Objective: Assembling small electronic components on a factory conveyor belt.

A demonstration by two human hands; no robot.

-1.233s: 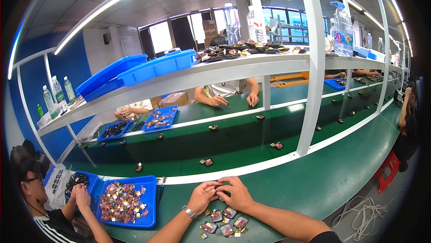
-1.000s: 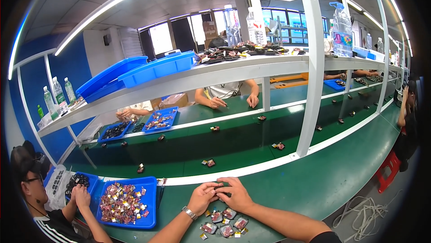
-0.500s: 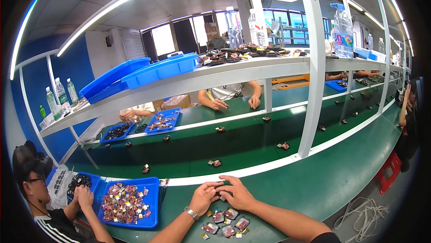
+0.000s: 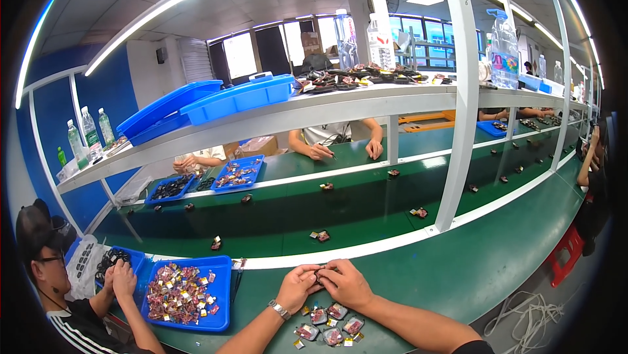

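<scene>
My left hand [image 4: 297,288], with a metal watch on its wrist, and my right hand [image 4: 348,286] meet above the green bench [image 4: 399,269]. Their closed fingers pinch a small dark electronic part [image 4: 318,277] between them. Most of that part is covered by the fingers, so its kind is unclear. Just below my hands lies a group of small electronic assemblies [image 4: 332,336], dark-rimmed with red and silver insides. Little yellow-and-white pieces [image 4: 299,344] stick out around them.
Left of me stands a blue tray [image 4: 226,302] heaped with small red-and-yellow components; beyond it a person [image 4: 55,275] works beside another blue tray. Ahead, a conveyor belt [image 4: 366,217] carries scattered assemblies. A white post [image 4: 451,158] and an overhead shelf [image 4: 392,97] rise over it.
My right hand's fingers have drawn in and down around the dark part. Assemblies on the belt have shifted slightly to the right. The neighbouring person's hands have moved a little.
</scene>
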